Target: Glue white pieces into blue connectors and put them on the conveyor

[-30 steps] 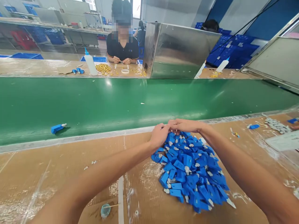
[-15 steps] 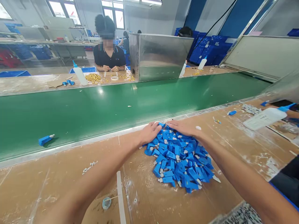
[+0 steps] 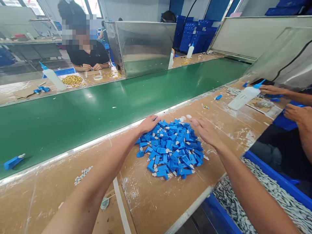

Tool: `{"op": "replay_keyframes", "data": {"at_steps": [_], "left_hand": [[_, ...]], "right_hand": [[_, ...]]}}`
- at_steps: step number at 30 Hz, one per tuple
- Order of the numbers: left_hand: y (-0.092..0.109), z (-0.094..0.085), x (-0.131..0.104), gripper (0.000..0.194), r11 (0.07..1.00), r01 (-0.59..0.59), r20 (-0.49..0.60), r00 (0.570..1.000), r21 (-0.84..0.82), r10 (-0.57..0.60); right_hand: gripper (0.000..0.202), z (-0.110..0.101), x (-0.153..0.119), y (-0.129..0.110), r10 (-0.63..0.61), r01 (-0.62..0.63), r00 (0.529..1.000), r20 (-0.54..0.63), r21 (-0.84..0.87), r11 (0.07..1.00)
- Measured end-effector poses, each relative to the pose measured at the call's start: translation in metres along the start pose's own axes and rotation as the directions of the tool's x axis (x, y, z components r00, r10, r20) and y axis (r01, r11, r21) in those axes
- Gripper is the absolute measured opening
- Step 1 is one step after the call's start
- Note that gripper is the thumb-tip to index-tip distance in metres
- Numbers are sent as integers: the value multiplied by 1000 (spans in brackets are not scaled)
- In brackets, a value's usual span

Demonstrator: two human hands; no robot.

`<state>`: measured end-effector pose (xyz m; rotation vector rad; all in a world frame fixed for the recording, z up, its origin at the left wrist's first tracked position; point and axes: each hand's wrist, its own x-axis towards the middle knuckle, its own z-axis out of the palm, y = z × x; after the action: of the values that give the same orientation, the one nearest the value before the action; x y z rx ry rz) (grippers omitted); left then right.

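A heap of small blue pieces with whitish tips (image 3: 170,149) lies on the brown work table (image 3: 146,201). My left hand (image 3: 149,124) rests at the heap's upper left edge, its fingers together against the blue pieces; what they hold, if anything, is hidden. Off the heap's upper right side is my right hand (image 3: 203,130), fingers extended and nothing in it. A lone blue piece (image 3: 14,162) lies on the green belt (image 3: 85,113) at the far left.
A white glue bottle (image 3: 245,97) lies at the right, near another person's hands (image 3: 296,113). A blue bin (image 3: 270,172) of grey pieces stands below right. Across the belt, a person (image 3: 87,55) sits by gold parts (image 3: 72,80). Small grey bits (image 3: 83,175) lie at left.
The view has turned right, showing the bin and the other person's hands. My right hand has moved away from my left, to the heap's right side; my left remains at the upper left edge.
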<state>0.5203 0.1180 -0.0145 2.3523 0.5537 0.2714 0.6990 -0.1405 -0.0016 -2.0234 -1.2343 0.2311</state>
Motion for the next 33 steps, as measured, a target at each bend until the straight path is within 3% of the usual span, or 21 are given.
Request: {"op": "replay_keyframes", "data": {"at_steps": [3, 8, 12, 16, 21, 25, 30, 33], "left_hand": [[1, 2, 4, 53, 998, -64, 110, 992, -27, 66], [-2, -3, -7, 60, 998, -50, 122, 991, -32, 53], [-1, -8, -20, 61, 998, -54, 129, 990, -28, 58], [5, -8, -37, 59, 998, -42, 118, 992, -35, 46], [11, -5, -51, 55, 999, 2, 108, 994, -45, 3], [15, -19, -60, 60, 997, 16, 116, 993, -76, -7], [20, -55, -111, 52, 999, 48, -11, 999, 9, -48], [22, -62, -153, 41, 988, 104, -79, 992, 114, -95]], "right_hand": [[61, 24, -11, 13, -4, 4, 1000, -4, 25, 1000], [65, 47, 12, 22, 26, -24, 999, -34, 61, 998], [59, 46, 31, 22, 0, -4, 999, 44, 104, 995], [45, 44, 28, 15, -37, 19, 992, 123, 142, 990], [44, 51, 17, 10, -58, 35, 991, 120, 182, 983], [48, 45, 12, 5, -53, 34, 995, 83, 210, 977], [50, 7, -32, -21, 18, 15, 986, -167, 190, 982], [33, -4, -79, -47, 26, 10, 986, -167, 213, 977]]}}
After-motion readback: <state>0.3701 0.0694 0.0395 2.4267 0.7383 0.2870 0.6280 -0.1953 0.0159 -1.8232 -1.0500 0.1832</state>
